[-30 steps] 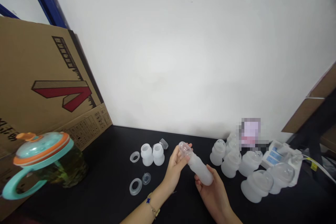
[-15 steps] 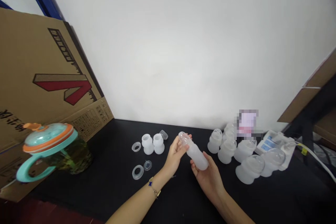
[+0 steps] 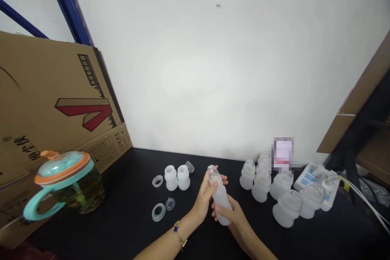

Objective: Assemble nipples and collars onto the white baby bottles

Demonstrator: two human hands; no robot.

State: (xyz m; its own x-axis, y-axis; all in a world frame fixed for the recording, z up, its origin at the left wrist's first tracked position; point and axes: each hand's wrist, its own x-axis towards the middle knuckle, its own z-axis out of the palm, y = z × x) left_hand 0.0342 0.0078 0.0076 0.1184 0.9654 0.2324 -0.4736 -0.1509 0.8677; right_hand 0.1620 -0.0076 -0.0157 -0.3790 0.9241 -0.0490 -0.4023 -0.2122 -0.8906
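Observation:
A frosted white bottle (image 3: pixel 222 201) with a clear top is held tilted between both hands. My left hand (image 3: pixel 204 199) wraps round its upper part, and my right hand (image 3: pixel 233 215) grips its lower body. To the left, two open white bottles (image 3: pixel 171 178) stand side by side with a clear cap (image 3: pixel 189 167) behind them. A ring (image 3: pixel 157 181), a larger ring (image 3: pixel 159 212) and a clear nipple piece (image 3: pixel 170 203) lie on the black table (image 3: pixel 128 195). On the right stand several bottles with clear caps (image 3: pixel 261 187).
A teal and orange lidded jug (image 3: pixel 73 183) stands at the far left before a cardboard box (image 3: pixel 36 89). At the right is a white power strip (image 3: pixel 317 180) with cables. A white wall (image 3: pixel 195 69) rises behind the table.
The view has tilted up, so the tabletop things appear lower. The held bottle is more upright, and my right hand has moved round its side, with the thumb now across the front.

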